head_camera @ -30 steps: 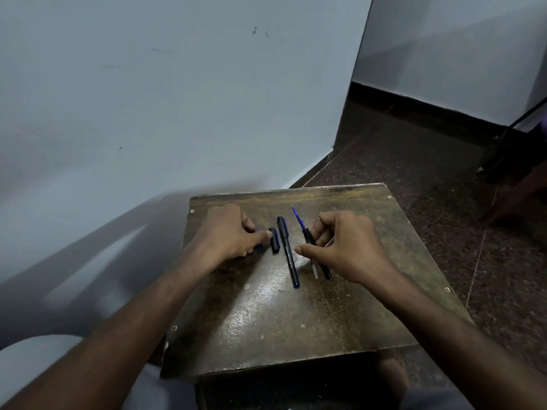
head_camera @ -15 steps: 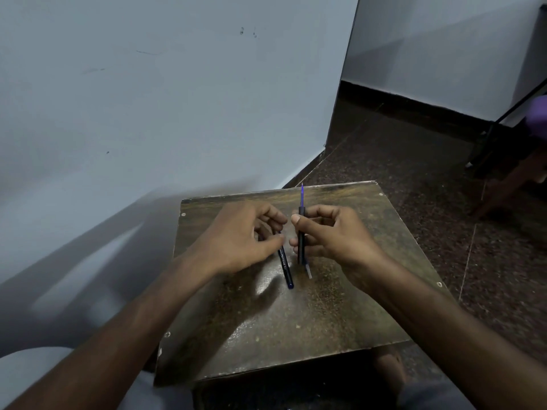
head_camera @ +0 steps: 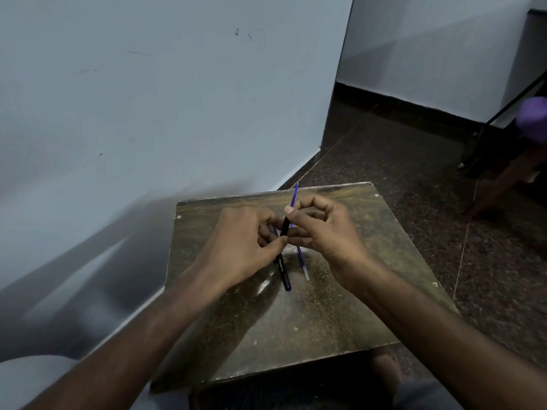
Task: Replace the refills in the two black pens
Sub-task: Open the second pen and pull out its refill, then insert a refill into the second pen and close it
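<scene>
Two hands' fingers pinch one black pen above a scuffed brown board; pale walls, speckled floor.

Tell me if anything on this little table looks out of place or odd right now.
Nothing looks broken or spilled. The right hand holds a black pen barrel with a blue refill sticking out of its far end. Another black pen and a loose refill lie on the table.

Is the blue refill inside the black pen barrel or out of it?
Partly in: the blue refill sticks out beyond the black pen barrel pinched in the right hand.
</scene>
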A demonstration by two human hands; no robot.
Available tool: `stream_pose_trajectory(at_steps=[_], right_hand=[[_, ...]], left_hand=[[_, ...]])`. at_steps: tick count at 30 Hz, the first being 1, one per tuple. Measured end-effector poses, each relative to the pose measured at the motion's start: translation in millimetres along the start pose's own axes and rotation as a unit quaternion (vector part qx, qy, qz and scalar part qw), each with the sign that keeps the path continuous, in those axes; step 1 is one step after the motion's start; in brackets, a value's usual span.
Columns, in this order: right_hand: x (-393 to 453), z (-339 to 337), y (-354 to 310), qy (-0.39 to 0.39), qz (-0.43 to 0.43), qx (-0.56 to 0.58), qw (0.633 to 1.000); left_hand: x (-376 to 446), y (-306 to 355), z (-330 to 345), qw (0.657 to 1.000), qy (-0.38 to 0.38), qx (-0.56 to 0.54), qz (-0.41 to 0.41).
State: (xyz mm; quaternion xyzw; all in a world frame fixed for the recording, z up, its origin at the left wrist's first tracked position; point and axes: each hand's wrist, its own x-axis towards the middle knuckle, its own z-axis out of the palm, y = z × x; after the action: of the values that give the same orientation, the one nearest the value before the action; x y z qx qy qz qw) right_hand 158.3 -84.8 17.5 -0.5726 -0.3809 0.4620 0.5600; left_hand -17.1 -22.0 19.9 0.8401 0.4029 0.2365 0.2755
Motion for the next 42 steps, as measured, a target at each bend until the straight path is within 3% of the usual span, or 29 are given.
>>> stream_pose_trajectory(at_steps=[3,6,11,13,14,17,19,26,42], right_hand=[[2,-3,0,0.004,0.009,-0.018,1.0],[6,-8,-6,0.013,0.013,0.033,0.999],[17,-34,-30,0.1,-0.036,0.104,0.989],[19,-52,-38,0.142,-0.083,0.012,0.986],[20,-62,-41,0.16,-0.105,-0.089,0.977],[21,-89,-43,0.158,-0.115,-0.428,0.882],[22,-99,-40,0.13,-0.062,-0.505,0.851],[31,-110,-27,0.082,0.04,-0.549,0.831],[37,-111,-18,0.06,0.086,-0.56,0.822]], left_hand=[[0,1,0,1.0,-0.005,0.007,0.009],[1,-1,0,1.0,-0.015,0.006,-0.003],[0,-3,2,1.0,-0.02,0.003,-0.015],[1,-4,1,1.0,-0.015,0.003,-0.017],[1,-5,1,1.0,-0.013,0.001,-0.018],[2,-5,1,1.0,-0.006,-0.013,-0.022],[2,-4,2,1.0,-0.004,-0.014,-0.022],[4,-4,3,0.999,0.0,-0.013,-0.036],[5,-9,2,1.0,0.013,-0.006,-0.027]])
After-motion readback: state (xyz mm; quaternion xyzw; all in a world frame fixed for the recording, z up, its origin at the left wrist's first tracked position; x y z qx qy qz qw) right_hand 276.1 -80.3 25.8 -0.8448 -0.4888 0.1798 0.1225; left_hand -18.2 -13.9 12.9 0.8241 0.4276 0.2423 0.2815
